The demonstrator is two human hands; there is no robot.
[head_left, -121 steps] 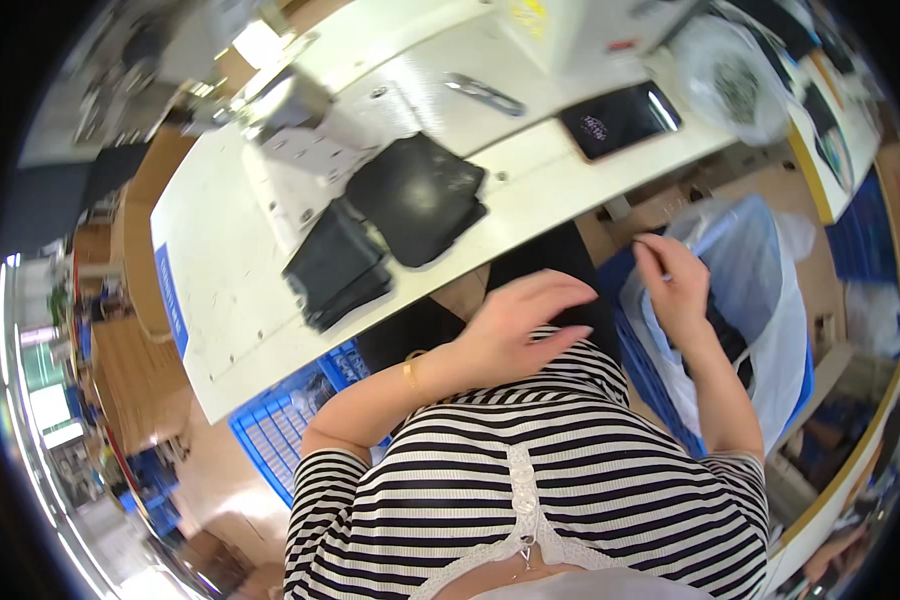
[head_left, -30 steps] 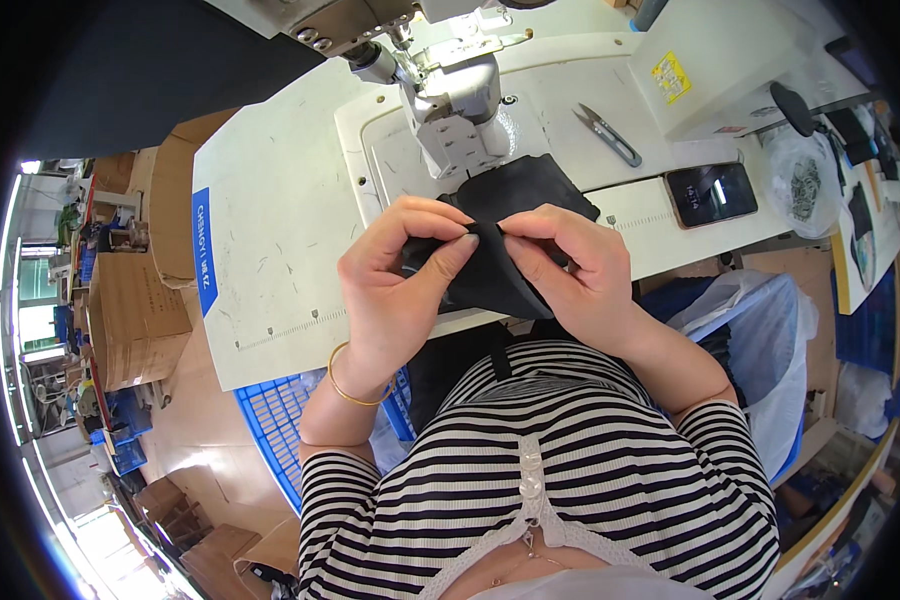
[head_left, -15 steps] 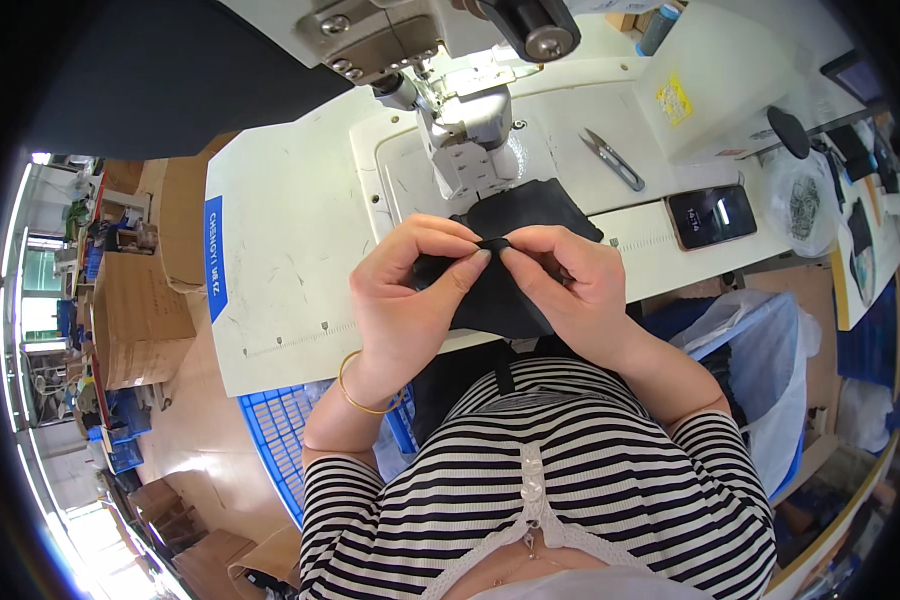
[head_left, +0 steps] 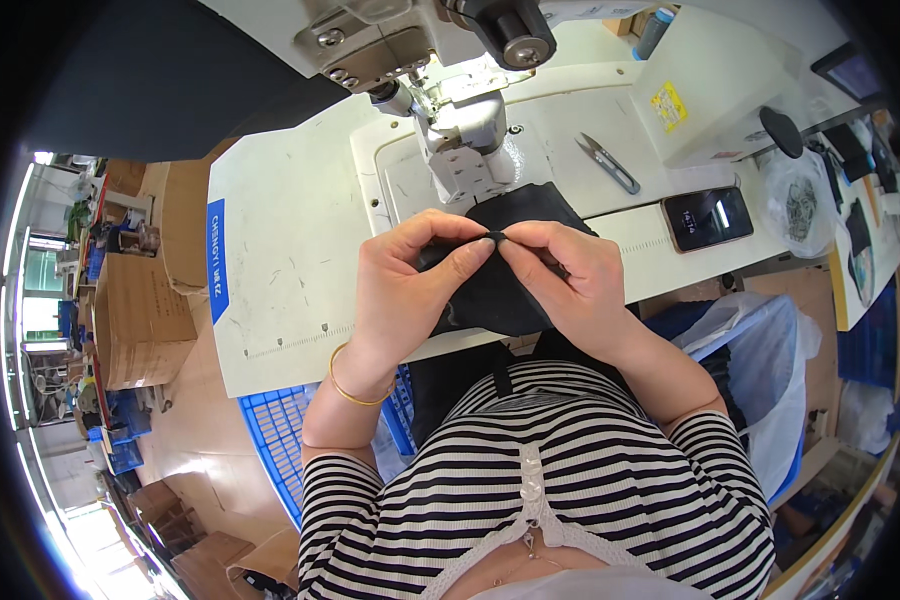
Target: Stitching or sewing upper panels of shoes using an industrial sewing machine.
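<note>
A piece of black fabric (head_left: 515,295) hangs from my fingers over the front edge of the sewing table. My left hand (head_left: 410,275) pinches its upper edge between thumb and forefinger. Right beside it, my right hand (head_left: 567,270) pinches the same edge, the fingertips of both hands nearly touching. Part of the cloth spreads behind my hands toward the sewing machine (head_left: 462,140), whose foot area lies just beyond them. The underside of the fabric is hidden.
Thread snips (head_left: 608,163) and a phone (head_left: 708,218) lie on the white table (head_left: 280,260) to the right. A blue basket (head_left: 270,425) stands below left, and a lined bin (head_left: 760,370) below right. A plastic bag (head_left: 800,205) and a bottle (head_left: 655,32) are farther off.
Both hands keep their pinch on the black fabric. My left hand has turned slightly and the fingertips have come closer together; the view has shifted a little.
</note>
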